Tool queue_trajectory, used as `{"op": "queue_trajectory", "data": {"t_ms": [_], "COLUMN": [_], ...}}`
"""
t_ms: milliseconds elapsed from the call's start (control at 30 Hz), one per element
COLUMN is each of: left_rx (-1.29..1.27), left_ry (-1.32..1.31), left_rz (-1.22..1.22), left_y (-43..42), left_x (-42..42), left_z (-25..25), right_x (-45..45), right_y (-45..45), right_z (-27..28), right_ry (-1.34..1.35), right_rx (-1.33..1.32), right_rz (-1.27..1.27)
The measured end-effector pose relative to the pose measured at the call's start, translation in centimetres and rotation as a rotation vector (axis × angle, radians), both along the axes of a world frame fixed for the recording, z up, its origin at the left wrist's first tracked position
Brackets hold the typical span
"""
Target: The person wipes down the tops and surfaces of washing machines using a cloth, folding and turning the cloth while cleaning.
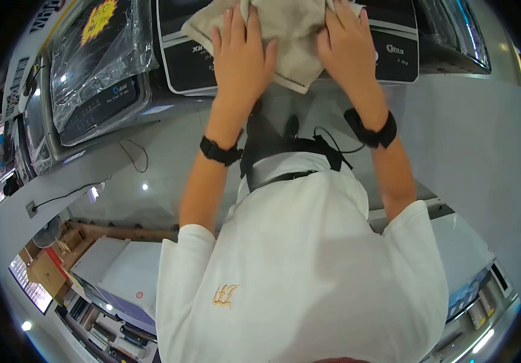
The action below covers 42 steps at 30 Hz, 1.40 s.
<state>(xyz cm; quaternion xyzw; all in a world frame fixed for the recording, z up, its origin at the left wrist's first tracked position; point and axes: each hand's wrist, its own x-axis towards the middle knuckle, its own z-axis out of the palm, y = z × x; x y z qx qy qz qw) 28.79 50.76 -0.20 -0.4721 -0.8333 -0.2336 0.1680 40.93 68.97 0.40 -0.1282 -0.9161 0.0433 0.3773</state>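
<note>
A beige cloth (290, 36) lies bunched over the black glossy top of an appliance (189, 68) with a pale rim and white lettering. My left hand (240, 63) rests flat on the cloth's left part, fingers stretched out and thumb apart. On the right, my right hand (350, 48) presses on the cloth's edge, its fingers extended and partly cut off by the frame's top. Neither hand is wrapped round the cloth. One stitched corner of the cloth hangs toward me between the hands. Black bands circle both wrists.
To the left stands another dark appliance (100, 103) under clear plastic, with a yellow-and-red price sticker (98, 20). A further dark appliance (457, 33) is at the right. A cable (133, 156) hangs at the left, near a wall socket (31, 209). White appliances (130, 266) stand behind me.
</note>
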Motion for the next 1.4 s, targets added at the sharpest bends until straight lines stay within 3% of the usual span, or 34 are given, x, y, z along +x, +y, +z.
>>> {"op": "queue_trajectory", "data": {"t_ms": [100,267,367,500,533,633,733,833,933,967,1033,1067,1167,1300,1367,1400], "left_rx": [-0.01,0.002,-0.022,0.027,-0.057,0.05,0.034,0.059,-0.067,-0.123,-0.037,-0.054,-0.087,-0.167,-0.163,-0.243], "left_ry": [-0.002,-0.003,0.042,0.126,0.087,-0.106,-0.163,0.054,0.203,0.25,0.099,0.049,-0.058,-0.024,0.026,0.1], "left_rz": [0.056,0.048,-0.011,-0.117,-0.138,-0.146,-0.111,-0.023,-0.067,-0.105,-0.163,-0.165,-0.176,-0.114,-0.008,0.072], "left_y": [-0.6,1.7,5.6,7.2,6.3,2.5,1.0,4.1,6.7,7.1,5.2,3.6,0.2,3.2,5.8,6.8], "left_x": [0.5,-1.7,-3.2,-1.1,-0.5,1.4,0.2,-1.9,-3.8,-4.3,-2.3,-2.0,-2.7,-5.7,-5.1,-4.3], "left_z": [-0.4,1.1,0.8,0.0,0.2,1.5,1.6,0.1,-1.8,-2.7,-0.7,-0.1,0.9,-0.1,-0.7,-0.7], "right_x": [3.2,1.9,-1.9,-2.0,-0.2,3.7,3.9,0.5,-2.7,-2.1,-0.6,0.9,3.3,-1.0,-3.1,-4.1], "right_y": [0.2,4.2,4.4,1.5,1.9,3.2,6.5,5.9,3.5,3.1,2.0,2.1,6.3,6.8,6.0,4.8], "right_z": [0.2,0.1,1.0,0.2,0.3,0.4,-0.3,0.4,1.1,0.8,0.6,1.3,0.3,0.9,0.9,0.7], "right_ry": [-0.229,-0.137,-0.292,-0.252,-0.233,-0.164,-0.18,-0.253,-0.275,-0.2,-0.052,-0.048,-0.178,-0.026,-0.225,-0.08], "right_rx": [-0.111,0.098,0.136,0.059,-0.004,-0.017,0.061,0.0,-0.202,-0.119,0.055,-0.054,0.239,0.209,0.151,0.163], "right_rz": [-0.07,-0.15,-0.262,-0.061,0.042,0.035,-0.108,-0.14,0.049,0.078,0.137,0.148,0.06,-0.018,0.046,0.104]}}
